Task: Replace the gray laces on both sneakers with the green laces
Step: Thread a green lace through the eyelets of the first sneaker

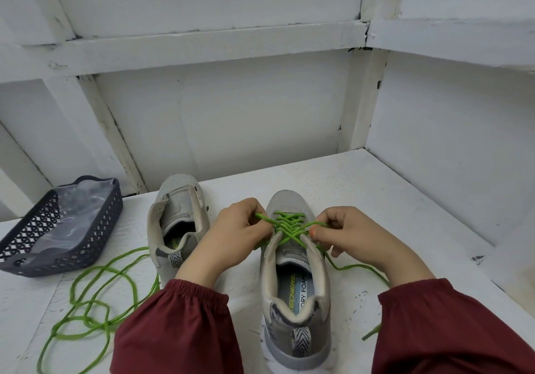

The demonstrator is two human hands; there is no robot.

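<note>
Two grey sneakers stand on the white table with their toes pointing away from me. The right sneaker [295,281] carries a green lace [289,224] crossed several times over its tongue. My left hand [237,232] pinches the lace's left end beside the eyelets. My right hand [347,234] pinches the right strand at the shoe's right edge, and that strand trails off to the right [362,268]. The left sneaker [178,223] shows no lace and stands just left of my left hand. A second green lace [98,295] lies in loose loops on the table at the left.
A dark perforated plastic basket [26,258] with clear plastic inside sits at the far left. White walls with beams close the table off at the back and the right. My dark red sleeves [179,330] cover the near edge.
</note>
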